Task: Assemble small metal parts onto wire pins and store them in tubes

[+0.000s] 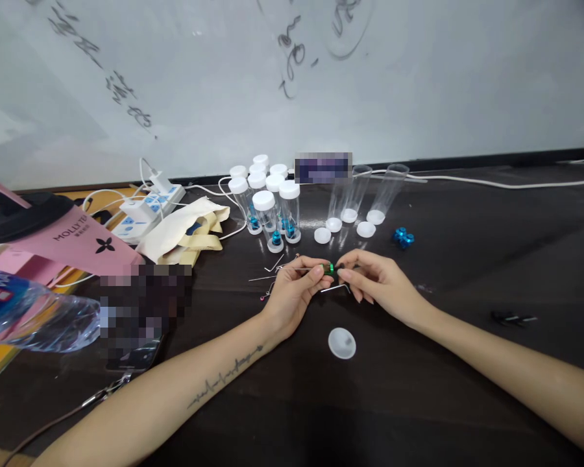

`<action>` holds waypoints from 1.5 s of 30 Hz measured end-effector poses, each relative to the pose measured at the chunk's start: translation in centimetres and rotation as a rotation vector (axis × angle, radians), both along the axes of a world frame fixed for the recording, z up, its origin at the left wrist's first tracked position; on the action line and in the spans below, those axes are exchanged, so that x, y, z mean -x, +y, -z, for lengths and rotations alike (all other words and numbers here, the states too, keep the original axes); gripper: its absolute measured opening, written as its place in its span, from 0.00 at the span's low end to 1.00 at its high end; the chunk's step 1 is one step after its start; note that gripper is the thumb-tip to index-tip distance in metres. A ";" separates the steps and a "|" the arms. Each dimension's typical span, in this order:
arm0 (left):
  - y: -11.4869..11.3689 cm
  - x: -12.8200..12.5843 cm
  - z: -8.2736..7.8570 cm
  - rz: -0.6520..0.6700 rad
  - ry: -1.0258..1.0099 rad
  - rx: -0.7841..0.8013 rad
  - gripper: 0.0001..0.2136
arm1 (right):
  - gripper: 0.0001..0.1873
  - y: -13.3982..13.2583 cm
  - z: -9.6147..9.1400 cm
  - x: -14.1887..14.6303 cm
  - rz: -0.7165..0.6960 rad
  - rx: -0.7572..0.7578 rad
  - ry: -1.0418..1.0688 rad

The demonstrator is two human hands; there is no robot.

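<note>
Near the middle of the dark table, my left hand (294,292) is closed, holding a small green metal piece (329,268) between thumb and fingers. A thin metal wire or rod runs leftward from about that grip. My right hand (372,275) pinches at the right end of the green piece, where a small dark part shows, partly hidden by the fingertips. Just below the fingers is a bent hex key (338,288). A round translucent white dish or lid (342,343) lies nearer to me. Thin metal pins and wires (274,263) lie beyond my left hand.
Several capped clear tubes (275,224) with blue pieces inside stand beyond my hands. Uncapped tubes (387,191) and white caps (366,229) are right of them. Blue metal pieces (403,237) and black parts (512,318) lie rightward. A pink cup (87,237), bottle (34,311) and power strip (148,211) crowd the left.
</note>
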State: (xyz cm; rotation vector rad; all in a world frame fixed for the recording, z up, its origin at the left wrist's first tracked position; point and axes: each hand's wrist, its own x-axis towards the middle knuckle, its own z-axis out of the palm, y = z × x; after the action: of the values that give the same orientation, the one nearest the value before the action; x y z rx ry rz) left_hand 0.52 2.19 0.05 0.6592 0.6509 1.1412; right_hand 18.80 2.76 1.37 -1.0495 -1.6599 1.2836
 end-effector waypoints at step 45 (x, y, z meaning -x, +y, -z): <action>-0.1 0.0 -0.2 0.016 0.011 -0.023 0.05 | 0.14 0.2 0.5 -0.2 -0.014 -0.015 -0.043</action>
State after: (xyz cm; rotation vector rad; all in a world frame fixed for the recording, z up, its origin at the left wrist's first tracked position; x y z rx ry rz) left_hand 0.51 2.05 0.24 0.6898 0.6416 1.1325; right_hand 19.01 2.97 0.85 -1.0647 -1.7095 1.2635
